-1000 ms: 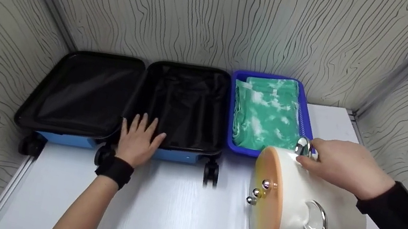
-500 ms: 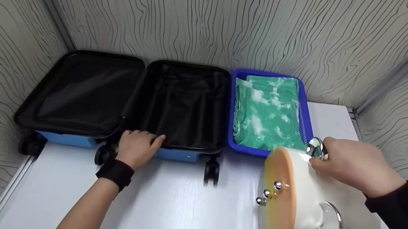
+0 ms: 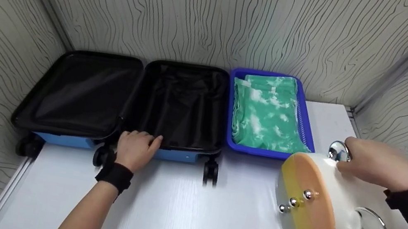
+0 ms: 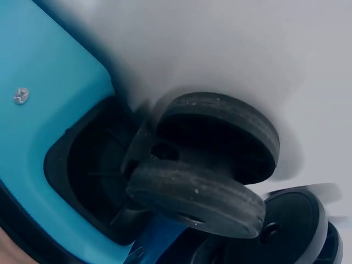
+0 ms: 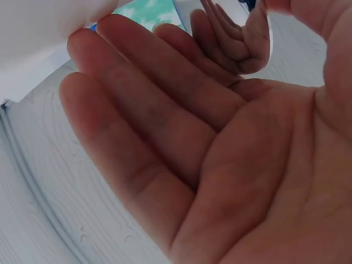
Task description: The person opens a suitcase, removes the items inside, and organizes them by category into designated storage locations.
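An open suitcase (image 3: pixel 182 104) with black lining and a blue shell lies flat at the back left. My left hand (image 3: pixel 135 150) curls its fingers over the front rim, near the hinge between the two halves. In the left wrist view the blue shell (image 4: pixel 49 99) and its black caster wheels (image 4: pixel 203 192) show close up. At the right, my right hand (image 3: pixel 382 164) pinches a chrome ring handle (image 3: pixel 339 152) on a white rounded container (image 3: pixel 354 191). Its end facing left has grey, yellow and orange panels with three silver knobs. The container leans, its underside close over the table.
A blue plastic basket (image 3: pixel 248 150) holding folded green-and-white cloth (image 3: pixel 269 113) stands right of the suitcase. Patterned walls (image 3: pixel 205 14) rise behind and on both sides of the white table (image 3: pixel 170 209).
My right hand has carried the container to the right, turning its panelled end more toward me. My left fingers, first spread flat over the suitcase edge, have curled over its rim.
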### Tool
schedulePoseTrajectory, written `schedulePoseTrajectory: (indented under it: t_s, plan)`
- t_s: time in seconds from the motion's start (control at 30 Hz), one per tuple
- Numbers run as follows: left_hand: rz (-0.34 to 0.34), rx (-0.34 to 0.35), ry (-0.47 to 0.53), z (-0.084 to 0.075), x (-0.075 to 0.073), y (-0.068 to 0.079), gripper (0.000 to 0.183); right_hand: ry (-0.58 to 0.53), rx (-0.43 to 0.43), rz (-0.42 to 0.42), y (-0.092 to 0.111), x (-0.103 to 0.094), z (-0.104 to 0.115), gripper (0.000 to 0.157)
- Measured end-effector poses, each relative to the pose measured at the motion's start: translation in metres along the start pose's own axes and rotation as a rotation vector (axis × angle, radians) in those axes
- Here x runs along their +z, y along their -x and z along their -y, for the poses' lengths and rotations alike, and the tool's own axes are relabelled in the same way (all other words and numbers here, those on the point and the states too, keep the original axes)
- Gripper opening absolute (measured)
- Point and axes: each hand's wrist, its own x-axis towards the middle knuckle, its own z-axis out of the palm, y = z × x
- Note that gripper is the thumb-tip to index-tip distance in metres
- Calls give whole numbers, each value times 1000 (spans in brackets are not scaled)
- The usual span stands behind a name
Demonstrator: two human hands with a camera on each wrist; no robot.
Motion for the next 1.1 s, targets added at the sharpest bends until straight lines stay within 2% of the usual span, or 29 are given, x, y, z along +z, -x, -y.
schedulePoseTrajectory:
  t_s: [0.27, 0.67, 1.1]
  plan:
    - [-15, 9, 3, 0, 1, 0, 57, 63, 5, -9, 3, -3, -16, 17]
    - [10, -3, 1, 0, 1, 0, 59, 152, -23, -74, -1, -4, -31, 15]
    - [32, -18, -4, -1, 1, -1, 60, 278, -72, -255, -21, 3, -53, 21]
